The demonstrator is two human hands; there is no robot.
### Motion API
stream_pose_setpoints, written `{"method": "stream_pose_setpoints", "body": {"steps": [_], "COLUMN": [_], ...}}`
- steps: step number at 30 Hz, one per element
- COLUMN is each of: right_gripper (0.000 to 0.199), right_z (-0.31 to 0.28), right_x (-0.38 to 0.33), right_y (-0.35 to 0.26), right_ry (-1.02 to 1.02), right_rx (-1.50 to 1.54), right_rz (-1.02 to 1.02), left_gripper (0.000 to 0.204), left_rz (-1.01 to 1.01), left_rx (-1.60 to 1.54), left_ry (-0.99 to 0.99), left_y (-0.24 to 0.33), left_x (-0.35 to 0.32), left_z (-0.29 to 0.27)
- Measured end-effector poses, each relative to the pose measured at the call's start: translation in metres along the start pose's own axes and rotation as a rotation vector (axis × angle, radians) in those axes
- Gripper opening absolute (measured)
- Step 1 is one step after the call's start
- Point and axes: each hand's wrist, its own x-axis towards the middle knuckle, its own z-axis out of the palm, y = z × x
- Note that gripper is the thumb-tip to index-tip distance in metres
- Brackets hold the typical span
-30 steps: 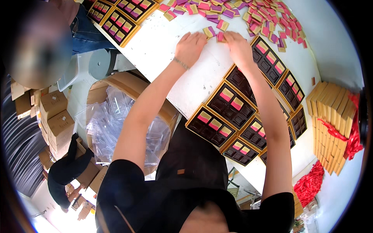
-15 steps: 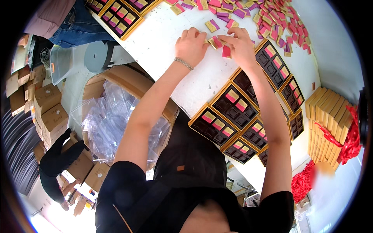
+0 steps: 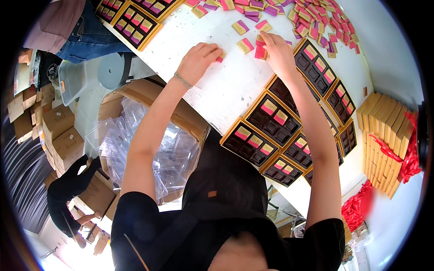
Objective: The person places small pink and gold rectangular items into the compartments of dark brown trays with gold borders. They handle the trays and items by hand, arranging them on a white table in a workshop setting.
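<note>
Left hand (image 3: 196, 62): at upper centre, fingers bending together and pinching 1 pink-and-gold wrapped piece (image 3: 220, 57), its edge showing at the fingertips; cannot tell whether it is touching the table (image 3: 226, 97). A bracelet (image 3: 183, 80) is circling the wrist. Right hand (image 3: 280, 55): right of upper centre, fingers partly curled, tips lying at a small cluster of wrapped pieces (image 3: 260, 53). Cannot tell whether it is gripping any; the fingers are hiding the contact.

A loose gold-and-pink piece (image 3: 245, 45) is lying between the hands. A scattered heap of wrapped pieces (image 3: 312, 22) is spreading along the top right. Gold-rimmed compartment trays are standing below and right of the right hand: the near-corner tray (image 3: 235, 143) is holding 3 pieces, the tray just above it (image 3: 273, 129) 2.

Left of centre, a cardboard box (image 3: 190, 118) is containing clear plastic cases (image 3: 135, 149). At lower left, a co-worker in dark clothes (image 3: 68, 192) is bending over cartons.
</note>
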Motion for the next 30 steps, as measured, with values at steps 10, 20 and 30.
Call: {"method": "stream_pose_setpoints", "body": {"steps": [10, 20, 30], "right_gripper": [0.014, 0.024, 0.027], "right_z": [0.017, -0.086, -0.138], "right_x": [-0.006, -0.121, -0.402], "right_y": [-0.026, 0.013, 0.223], "right_ry": [-0.081, 0.446, 0.484], "right_rx": [0.179, 0.375, 0.43], "right_rz": [0.135, 0.258, 1.087], "left_gripper": [0.025, 0.033, 0.03], "left_rz": [-0.433, -0.13, 0.516], "left_rx": [0.297, -0.008, -0.291], "left_ry": [0.14, 0.398, 0.044], "left_y": [0.025, 0.159, 0.431], "left_x": [0.022, 0.1, 0.246], "left_z": [0.027, 0.008, 0.169]}}
